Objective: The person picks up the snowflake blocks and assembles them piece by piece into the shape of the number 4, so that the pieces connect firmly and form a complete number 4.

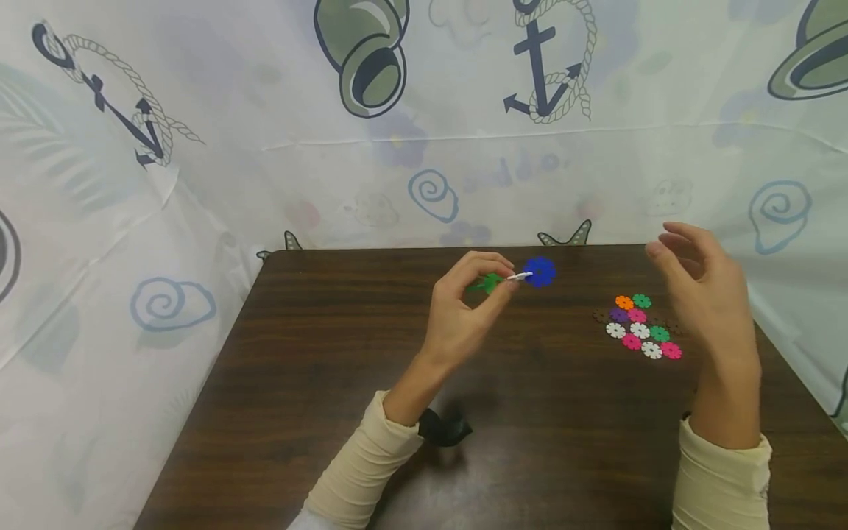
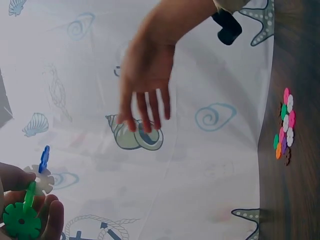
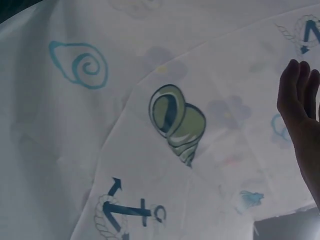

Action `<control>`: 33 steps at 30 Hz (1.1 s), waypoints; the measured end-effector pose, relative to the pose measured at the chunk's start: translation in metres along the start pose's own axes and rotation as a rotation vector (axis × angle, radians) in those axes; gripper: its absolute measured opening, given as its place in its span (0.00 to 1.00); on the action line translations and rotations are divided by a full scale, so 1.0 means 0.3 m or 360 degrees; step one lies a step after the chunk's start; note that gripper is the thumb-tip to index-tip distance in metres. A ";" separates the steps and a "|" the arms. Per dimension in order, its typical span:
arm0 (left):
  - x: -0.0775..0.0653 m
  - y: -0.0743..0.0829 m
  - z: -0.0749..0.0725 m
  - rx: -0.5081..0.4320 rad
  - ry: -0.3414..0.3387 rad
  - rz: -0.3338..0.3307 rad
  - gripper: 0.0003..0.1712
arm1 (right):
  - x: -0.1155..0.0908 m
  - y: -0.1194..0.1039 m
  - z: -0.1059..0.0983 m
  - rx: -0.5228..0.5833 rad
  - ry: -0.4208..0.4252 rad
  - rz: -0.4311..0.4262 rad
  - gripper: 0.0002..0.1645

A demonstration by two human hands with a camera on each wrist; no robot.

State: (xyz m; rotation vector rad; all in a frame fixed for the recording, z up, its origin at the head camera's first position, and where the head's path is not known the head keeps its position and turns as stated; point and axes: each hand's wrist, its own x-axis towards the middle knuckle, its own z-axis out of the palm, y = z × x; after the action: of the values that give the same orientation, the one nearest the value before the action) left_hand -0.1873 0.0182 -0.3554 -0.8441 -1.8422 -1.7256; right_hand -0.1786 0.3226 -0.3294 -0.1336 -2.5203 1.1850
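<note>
My left hand [image 1: 457, 309] is raised over the table and pinches a joined chain of notched, flower-shaped plastic discs between thumb and fingers. The chain has a green disc [image 2: 22, 221], a white disc [image 2: 44, 182] in the middle and a blue disc [image 1: 539, 271] at the far end. In the head view the white disc shows edge-on at the fingertips. My right hand [image 1: 712, 302] is held up to the right, fingers loosely bent with nothing between them. Below and left of it lie several loose discs, among them an orange disc [image 1: 624, 302] and a purple disc [image 1: 619, 315].
The loose discs, also white, pink, green and brown, lie flat on the right side of the dark wooden table [image 1: 318, 368]. A pale printed curtain [image 1: 278, 191] hangs behind the table and along its sides. A black strap piece [image 1: 445, 428] sticks out at my left wrist.
</note>
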 end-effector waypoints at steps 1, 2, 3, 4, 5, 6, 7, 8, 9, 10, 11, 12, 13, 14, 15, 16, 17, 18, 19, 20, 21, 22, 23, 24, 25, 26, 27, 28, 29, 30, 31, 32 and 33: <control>0.000 0.000 0.001 -0.0006 -0.0001 -0.0003 0.03 | 0.013 0.022 -0.010 -0.0007 -0.0003 0.0015 0.34; -0.001 0.001 0.002 -0.0012 -0.0003 -0.0006 0.03 | 0.026 0.044 -0.017 -0.0019 -0.0004 0.0027 0.36; -0.001 0.002 0.002 -0.0018 -0.0005 -0.0009 0.03 | 0.038 0.067 -0.024 -0.0029 -0.0008 0.0044 0.37; -0.001 0.003 0.003 -0.0025 -0.0005 -0.0012 0.03 | 0.049 0.089 -0.030 -0.0038 -0.0009 0.0059 0.39; -0.001 0.004 0.003 -0.0033 -0.0006 -0.0015 0.03 | 0.060 0.111 -0.035 -0.0050 -0.0008 0.0069 0.40; -0.002 0.005 0.003 -0.0039 -0.0006 -0.0018 0.03 | 0.070 0.134 -0.039 -0.0062 -0.0006 0.0081 0.41; -0.002 0.007 0.003 -0.0045 -0.0006 -0.0020 0.03 | 0.078 0.154 -0.044 -0.0084 -0.0006 0.0096 0.43; -0.002 0.009 0.003 -0.0050 -0.0004 -0.0023 0.03 | 0.085 0.175 -0.047 -0.0111 -0.0008 0.0106 0.44; -0.001 0.010 0.003 -0.0054 -0.0002 -0.0023 0.02 | 0.093 0.196 -0.050 -0.0141 -0.0013 0.0119 0.45; -0.001 0.011 0.002 -0.0059 0.0000 -0.0025 0.02 | 0.100 0.218 -0.052 -0.0166 -0.0013 0.0113 0.45; -0.001 0.012 0.002 -0.0063 0.0000 -0.0026 0.02 | 0.106 0.239 -0.054 -0.0192 -0.0013 0.0117 0.46; -0.001 0.013 0.001 -0.0065 0.0002 -0.0028 0.02 | 0.112 0.260 -0.055 -0.0213 -0.0018 0.0122 0.46; -0.001 0.014 0.001 -0.0069 0.0001 -0.0030 0.02 | 0.116 0.280 -0.056 -0.0237 -0.0027 0.0133 0.47; -0.002 0.015 0.000 -0.0072 0.0000 -0.0033 0.02 | 0.119 0.299 -0.056 -0.0255 -0.0034 0.0147 0.48; -0.002 0.015 0.001 -0.0076 -0.0002 -0.0034 0.02 | 0.121 0.318 -0.056 -0.0272 -0.0041 0.0173 0.48; -0.003 0.015 0.001 -0.0080 -0.0004 -0.0037 0.02 | 0.123 0.335 -0.056 -0.0283 -0.0042 0.0197 0.49; -0.003 0.015 0.001 -0.0085 -0.0006 -0.0040 0.02 | 0.123 0.349 -0.056 -0.0294 -0.0049 0.0237 0.50; -0.004 0.016 0.001 -0.0088 -0.0006 -0.0042 0.03 | 0.126 0.362 -0.056 -0.0304 -0.0050 0.0262 0.50; -0.005 0.015 0.002 -0.0089 -0.0007 -0.0043 0.03 | 0.127 0.376 -0.055 -0.0324 -0.0050 0.0288 0.50; -0.005 0.015 0.002 -0.0090 -0.0008 -0.0044 0.03 | 0.129 0.391 -0.055 -0.0332 -0.0054 0.0306 0.51; -0.006 0.015 0.003 -0.0091 -0.0009 -0.0046 0.03 | 0.131 0.405 -0.054 -0.0349 -0.0057 0.0320 0.51; -0.006 0.016 0.003 -0.0093 -0.0010 -0.0047 0.03 | 0.134 0.423 -0.053 -0.0362 -0.0063 0.0321 0.51; -0.007 0.016 0.003 -0.0094 -0.0011 -0.0048 0.03 | 0.137 0.441 -0.052 -0.0380 -0.0069 0.0330 0.52; -0.007 0.016 0.003 -0.0095 -0.0012 -0.0048 0.03 | 0.139 0.461 -0.050 -0.0398 -0.0080 0.0345 0.52; -0.007 0.016 0.004 -0.0096 -0.0013 -0.0049 0.03 | 0.141 0.483 -0.047 -0.0420 -0.0097 0.0372 0.53; -0.007 0.017 0.004 -0.0097 -0.0014 -0.0051 0.03 | 0.143 0.505 -0.045 -0.0427 -0.0126 0.0411 0.54; -0.007 0.017 0.004 -0.0096 -0.0014 -0.0052 0.03 | 0.145 0.528 -0.041 -0.0442 -0.0151 0.0460 0.55; -0.007 0.017 0.004 -0.0096 -0.0016 -0.0053 0.03 | 0.148 0.551 -0.037 -0.0449 -0.0179 0.0509 0.56; -0.007 0.017 0.004 -0.0095 -0.0018 -0.0054 0.03 | 0.149 0.573 -0.033 -0.0450 -0.0212 0.0562 0.57; -0.007 0.016 0.004 -0.0095 -0.0020 -0.0054 0.03 | 0.150 0.594 -0.028 -0.0447 -0.0248 0.0609 0.58; -0.008 0.016 0.004 -0.0092 -0.0021 -0.0053 0.03 | 0.151 0.612 -0.024 -0.0445 -0.0281 0.0651 0.60; -0.008 0.016 0.004 -0.0089 -0.0021 -0.0052 0.03 | 0.151 0.627 -0.021 -0.0432 -0.0308 0.0689 0.60; -0.008 0.015 0.005 -0.0086 -0.0023 -0.0050 0.03 | 0.152 0.640 -0.018 -0.0429 -0.0320 0.0711 0.61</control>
State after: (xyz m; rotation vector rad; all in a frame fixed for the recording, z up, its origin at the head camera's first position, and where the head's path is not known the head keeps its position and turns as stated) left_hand -0.1824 0.0194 -0.3541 -0.8549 -1.8347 -1.8008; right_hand -0.2313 0.4608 -0.4598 -0.7094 -2.9172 1.0399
